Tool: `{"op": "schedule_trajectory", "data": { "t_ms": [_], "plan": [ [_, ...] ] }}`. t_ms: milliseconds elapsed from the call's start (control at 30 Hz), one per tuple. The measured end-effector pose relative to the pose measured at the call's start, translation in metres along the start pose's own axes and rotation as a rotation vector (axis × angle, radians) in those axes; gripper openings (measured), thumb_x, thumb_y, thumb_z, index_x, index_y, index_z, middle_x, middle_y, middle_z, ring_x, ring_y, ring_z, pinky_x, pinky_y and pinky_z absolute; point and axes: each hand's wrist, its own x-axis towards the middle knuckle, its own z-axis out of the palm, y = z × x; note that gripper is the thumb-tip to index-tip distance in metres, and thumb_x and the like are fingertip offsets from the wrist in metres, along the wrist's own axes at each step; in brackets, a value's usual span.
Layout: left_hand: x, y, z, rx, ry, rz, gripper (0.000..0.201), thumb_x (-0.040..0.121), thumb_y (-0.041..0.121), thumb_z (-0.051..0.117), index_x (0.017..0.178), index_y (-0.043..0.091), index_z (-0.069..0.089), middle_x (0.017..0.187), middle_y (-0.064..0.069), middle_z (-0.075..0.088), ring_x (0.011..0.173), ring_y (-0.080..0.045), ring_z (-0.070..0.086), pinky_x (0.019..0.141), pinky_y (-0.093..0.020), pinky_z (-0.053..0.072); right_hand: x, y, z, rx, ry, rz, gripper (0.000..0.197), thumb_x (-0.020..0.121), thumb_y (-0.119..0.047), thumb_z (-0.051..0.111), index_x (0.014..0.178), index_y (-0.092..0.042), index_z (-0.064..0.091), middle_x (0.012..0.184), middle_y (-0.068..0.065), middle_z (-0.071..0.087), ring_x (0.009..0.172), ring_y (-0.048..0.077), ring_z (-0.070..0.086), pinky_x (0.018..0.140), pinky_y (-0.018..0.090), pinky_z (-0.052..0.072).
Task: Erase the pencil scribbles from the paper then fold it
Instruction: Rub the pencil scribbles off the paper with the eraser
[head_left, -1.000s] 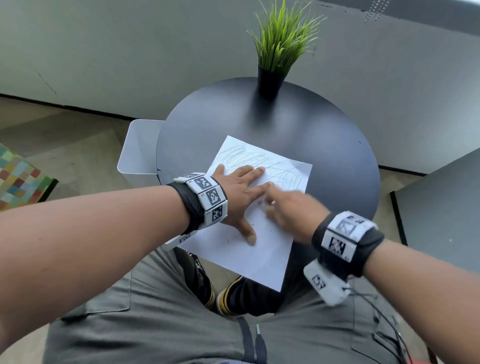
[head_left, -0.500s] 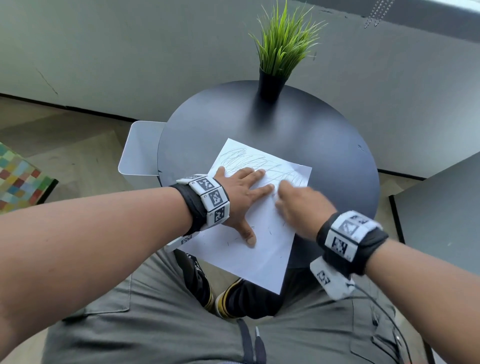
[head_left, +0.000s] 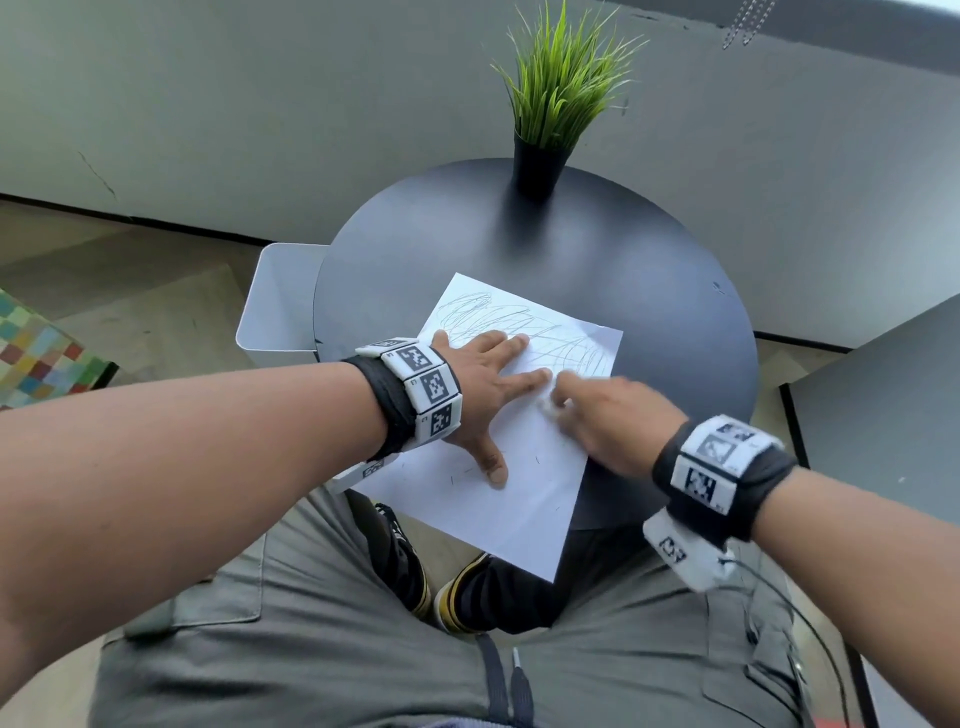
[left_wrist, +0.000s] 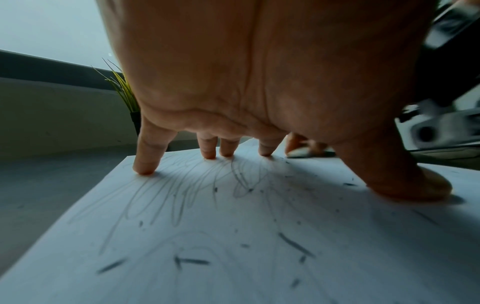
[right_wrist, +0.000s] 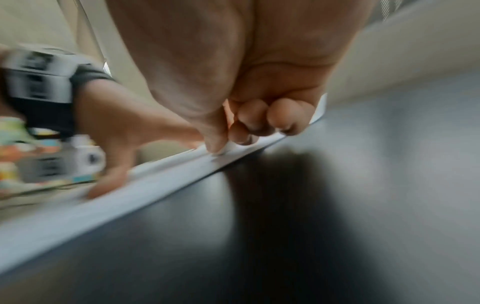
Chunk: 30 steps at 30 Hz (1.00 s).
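A white sheet of paper (head_left: 524, 488) lies on the round black table (head_left: 649, 291), its near corner hanging past the table edge. Grey pencil scribbles (head_left: 498, 317) cover its far half. My left hand (head_left: 485, 384) lies flat on the paper with fingers spread, pressing it down; the left wrist view shows its fingertips (left_wrist: 144, 169) on the scribbled sheet (left_wrist: 233, 246). My right hand (head_left: 597, 410) pinches a small white eraser (head_left: 548, 408) against the paper right by the left index finger. In the blurred right wrist view the eraser (right_wrist: 226, 149) sits under the thumb and curled fingers.
A potted green grass plant (head_left: 558, 98) stands at the table's far edge. A white bin (head_left: 280, 306) sits left of the table. A grey surface (head_left: 883, 410) lies at the right. Dark eraser crumbs (left_wrist: 296, 244) dot the paper's near half. My knees are below the table edge.
My right hand has rubbed the eraser back and forth, out to the right and then back left beside the left index finger. The left hand and paper have stayed put.
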Motion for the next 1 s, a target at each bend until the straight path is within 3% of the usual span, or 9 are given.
{"op": "schedule_trajectory", "data": {
  "t_ms": [100,233,400,533,633,700,767,900,1000],
  "plan": [
    [0.001,0.0,0.0,0.006,0.001,-0.004,0.138,0.056,0.087,0.073,0.159,0.046,-0.008,0.169,0.0,-0.019,0.156,-0.025,-0.011,0.114,-0.072,0.02,0.006,0.011,-0.001,0.012,0.074,0.107,0.025,0.099,-0.045,0.034,0.098,-0.02,0.037,0.096,0.012,0.062,0.077,0.035,0.054,0.074,0.041,0.05],
    [0.001,-0.001,-0.001,0.024,-0.003,0.004,0.137,0.054,0.087,0.074,0.158,0.048,-0.007,0.169,0.0,-0.019,0.156,-0.026,-0.011,0.112,-0.073,0.023,-0.022,-0.027,0.02,-0.016,-0.045,-0.154,0.027,0.101,-0.047,0.026,0.098,-0.022,0.033,0.094,0.004,0.06,0.083,0.032,0.058,0.072,0.04,0.049],
    [0.001,0.001,-0.005,0.019,-0.03,0.005,0.133,0.057,0.086,0.074,0.156,0.053,-0.008,0.168,-0.001,-0.02,0.155,-0.026,-0.012,0.111,-0.073,0.024,0.005,0.029,0.002,-0.141,0.115,0.095,0.022,0.099,-0.046,0.028,0.091,-0.026,0.031,0.091,0.003,0.056,0.078,0.034,0.058,0.071,0.043,0.052],
    [-0.001,0.005,-0.003,-0.01,-0.015,-0.017,0.133,0.055,0.088,0.071,0.157,0.05,-0.005,0.169,0.001,-0.019,0.155,-0.025,-0.013,0.112,-0.075,0.018,0.003,0.025,0.006,-0.132,0.152,0.078,0.019,0.1,-0.042,0.03,0.092,-0.026,0.032,0.088,0.001,0.047,0.077,0.034,0.057,0.069,0.042,0.051],
    [-0.001,0.01,0.002,-0.001,0.002,-0.033,0.139,0.051,0.092,0.069,0.158,0.045,-0.006,0.168,-0.002,-0.021,0.155,-0.027,-0.015,0.111,-0.076,0.017,-0.006,0.013,0.01,-0.176,0.12,-0.041,0.008,0.097,-0.033,0.04,0.098,-0.028,0.034,0.091,-0.001,0.047,0.078,0.031,0.057,0.062,0.037,0.046],
    [-0.001,0.012,0.005,0.012,0.003,-0.034,0.143,0.048,0.093,0.069,0.158,0.044,-0.008,0.167,-0.003,-0.023,0.155,-0.028,-0.017,0.111,-0.077,0.017,-0.025,-0.008,0.024,-0.252,0.03,-0.249,0.019,0.091,-0.027,0.048,0.108,-0.028,0.04,0.09,-0.003,0.045,0.072,0.026,0.053,0.054,0.033,0.037],
    [-0.001,0.011,0.006,0.009,0.006,-0.033,0.144,0.049,0.093,0.069,0.158,0.044,-0.01,0.167,-0.003,-0.025,0.155,-0.029,-0.017,0.111,-0.077,0.017,-0.036,-0.013,0.027,-0.23,0.01,-0.336,0.016,0.091,-0.028,0.051,0.106,-0.029,0.044,0.087,-0.005,0.044,0.068,0.025,0.051,0.05,0.034,0.039],
    [-0.002,0.012,0.004,-0.005,0.0,-0.032,0.142,0.051,0.091,0.072,0.157,0.046,-0.012,0.167,-0.004,-0.025,0.155,-0.03,-0.016,0.111,-0.078,0.016,-0.009,0.027,0.005,-0.134,0.191,-0.008,0.019,0.098,-0.045,0.037,0.092,-0.027,0.036,0.086,-0.006,0.048,0.083,0.029,0.059,0.068,0.041,0.052],
    [-0.001,0.012,0.004,0.002,-0.008,-0.036,0.143,0.05,0.091,0.072,0.156,0.047,-0.014,0.167,-0.004,-0.027,0.155,-0.03,-0.018,0.11,-0.078,0.016,-0.021,0.002,0.017,-0.152,0.15,-0.16,0.011,0.092,-0.031,0.046,0.094,-0.029,0.035,0.086,-0.006,0.047,0.078,0.028,0.058,0.063,0.041,0.052]
  ]
}}
